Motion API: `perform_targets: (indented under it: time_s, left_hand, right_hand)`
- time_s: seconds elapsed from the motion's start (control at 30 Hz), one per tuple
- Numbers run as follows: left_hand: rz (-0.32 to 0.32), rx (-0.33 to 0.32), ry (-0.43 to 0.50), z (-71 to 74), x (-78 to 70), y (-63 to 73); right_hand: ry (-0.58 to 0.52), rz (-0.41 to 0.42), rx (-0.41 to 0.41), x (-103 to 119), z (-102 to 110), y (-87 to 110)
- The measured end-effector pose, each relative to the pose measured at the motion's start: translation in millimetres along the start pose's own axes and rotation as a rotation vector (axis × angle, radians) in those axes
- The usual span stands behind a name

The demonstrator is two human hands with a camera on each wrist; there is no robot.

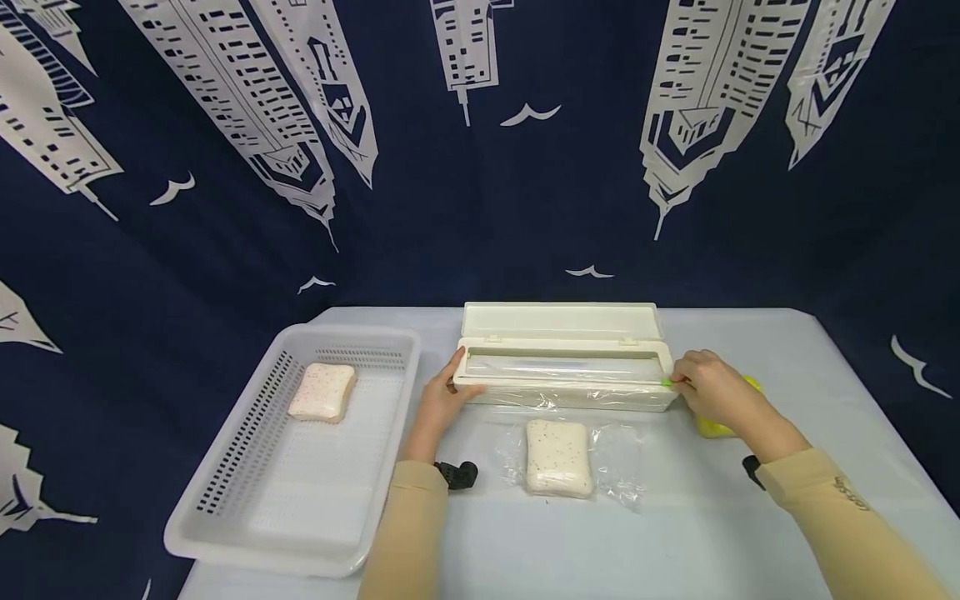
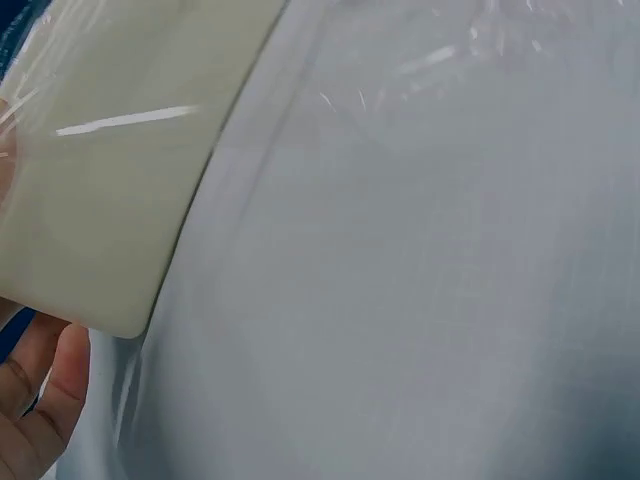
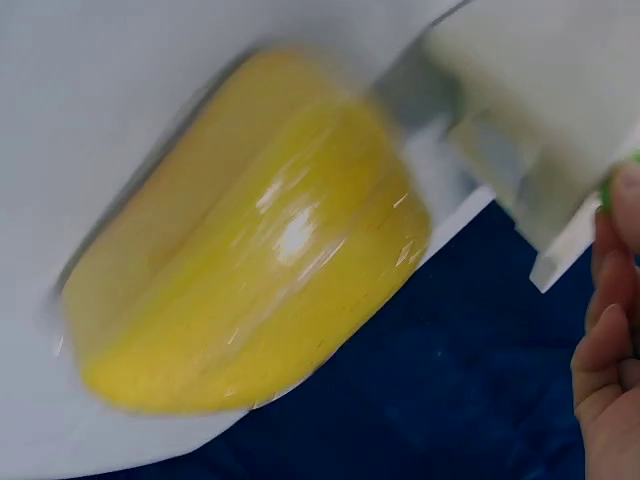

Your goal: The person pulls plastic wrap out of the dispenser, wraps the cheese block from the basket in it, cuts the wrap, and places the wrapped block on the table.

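Observation:
A cream cling film dispenser (image 1: 637,400) stands on the table with its lid (image 1: 561,321) raised, and a roll of clear film (image 1: 562,367) lies inside. My left hand (image 1: 441,404) grips its left end, thumb on the front. At the right end, my right hand (image 1: 716,390) pinches a small green slide cutter (image 1: 667,382) on the front edge. Film runs down over the dispenser's front onto the table. Just in front sits a cream speckled block (image 1: 558,458), shaped like a bread slice, with clear film (image 1: 618,462) spread out on both sides of it.
On the left stands a white perforated tray (image 1: 277,533) holding another speckled slice-shaped block (image 1: 323,392). A shiny yellow rounded thing (image 3: 290,250) lies right of the dispenser, partly behind my right hand in the head view. A dark blue patterned cloth (image 1: 480,208) hangs behind the table.

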State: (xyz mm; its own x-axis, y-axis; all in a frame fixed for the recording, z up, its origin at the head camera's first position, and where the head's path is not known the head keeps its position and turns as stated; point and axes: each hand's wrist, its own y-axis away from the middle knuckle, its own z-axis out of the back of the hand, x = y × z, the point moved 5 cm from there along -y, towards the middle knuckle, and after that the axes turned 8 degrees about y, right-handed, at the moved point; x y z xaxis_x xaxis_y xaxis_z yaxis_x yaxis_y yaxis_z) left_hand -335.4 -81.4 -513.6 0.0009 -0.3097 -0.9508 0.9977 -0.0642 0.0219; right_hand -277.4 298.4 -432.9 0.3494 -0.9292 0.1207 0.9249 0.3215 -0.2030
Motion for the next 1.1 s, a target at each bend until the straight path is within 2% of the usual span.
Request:
perform_targets:
  time_s: [0.27,0.33,0.47,0.63,0.7,0.77,0.83,0.93,1.0,1.1]
  left_hand:
    - [0.013,0.008,-0.016,7.4,6.0,4.8]
    - [0.014,0.018,-0.031,7.5,7.5,6.6]
    - [0.015,0.039,-0.056,6.1,8.7,8.2]
    - [0.022,0.036,-0.045,4.2,2.9,10.6]
    - [0.029,0.033,-0.03,3.0,-1.0,12.9]
    - [0.024,0.028,-0.017,1.8,-4.9,15.2]
    - [0.005,0.011,-0.016,0.7,-9.0,17.5]
    - [-0.056,-0.031,-0.008,-0.4,-15.7,20.2]
    - [-0.1,-0.064,-0.004,-1.3,-19.7,21.2]
    - [-0.149,-0.108,0.008,-2.3,-24.8,23.2]
  right_hand:
    - [-0.047,-0.087,-0.004,5.0,-7.9,-1.2]
    - [-0.073,-0.13,-0.006,5.6,-10.3,1.6]
    - [-0.138,-0.254,-0.035,5.6,-14.0,10.9]
    - [-0.196,-0.457,-0.195,7.2,-10.3,22.4]
    - [-0.228,-0.547,-0.225,8.9,-9.9,27.2]
    - [-0.27,-0.624,-0.19,11.2,-12.3,31.6]
    - [-0.333,-0.691,-0.102,12.7,-17.4,35.2]
    - [-0.41,-0.764,0.004,13.4,-25.0,38.8]
    - [-0.473,-0.808,0.036,12.9,-29.6,40.1]
    - [-0.604,-0.876,0.041,13.4,-36.5,41.4]
